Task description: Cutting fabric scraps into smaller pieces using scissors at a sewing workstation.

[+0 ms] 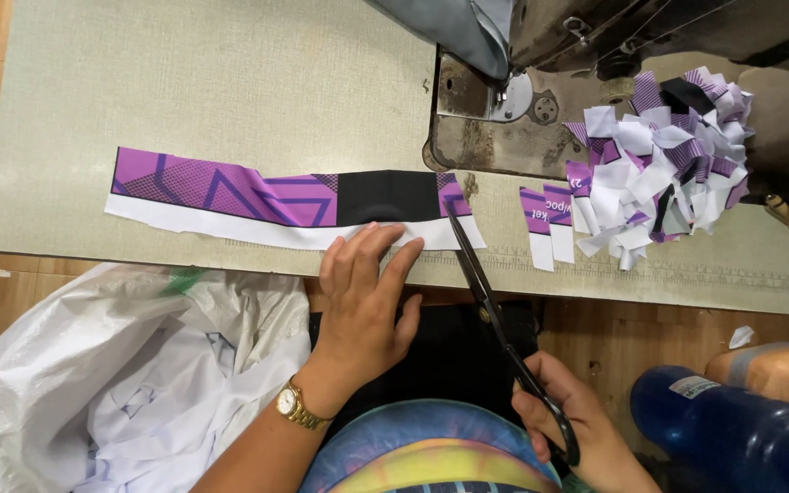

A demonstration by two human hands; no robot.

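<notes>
Head view:
Left hand: fingers spread flat on the strip, pinning it to the table so it lies taut.
Right hand: wrapped around the scissors, blades parted at the strip's right end.
Strip: thin printed fabric, purple, black, white edge.
Pile: cut pieces beside the sewing machine.

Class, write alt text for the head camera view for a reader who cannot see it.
The left hand presses flat on a long purple, black and white fabric strip on a sewing table, while the right hand cuts its end with black scissors. Cut pieces are piled beside the sewing machine.
</notes>
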